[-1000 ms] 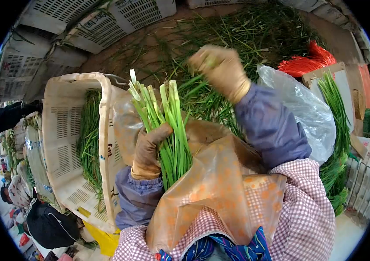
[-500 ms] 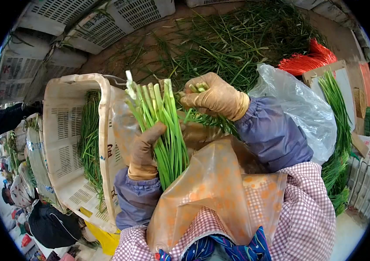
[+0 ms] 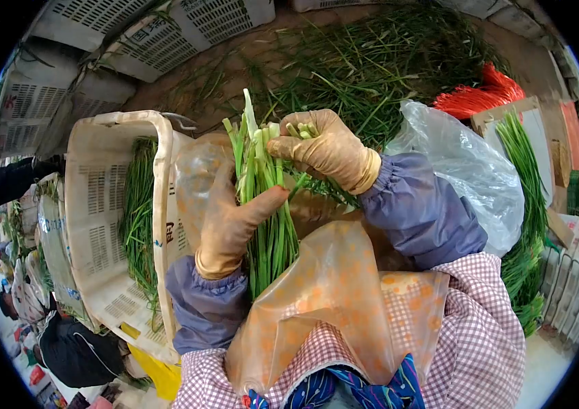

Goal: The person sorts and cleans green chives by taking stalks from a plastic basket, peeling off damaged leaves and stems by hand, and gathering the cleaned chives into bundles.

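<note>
Since the earlier frame, the right hand (image 3: 322,148) has shifted left against the green stalks (image 3: 272,247). Stained, rubbery gloves (image 3: 221,251) cover the 2 hands; a cloudy, creased plastic apron (image 3: 334,273) drapes below. Thumb spread, the left hand (image 3: 231,221) holds the green stalks loosely; the right grip is curled closed around short stalks (image 3: 303,129). Slim and smooth, the green stalks lie over the apron, pale ends pointing away.

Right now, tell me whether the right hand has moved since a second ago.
Yes: against the red strings, the right hand has come down in the view, toward the green bundle.
</note>
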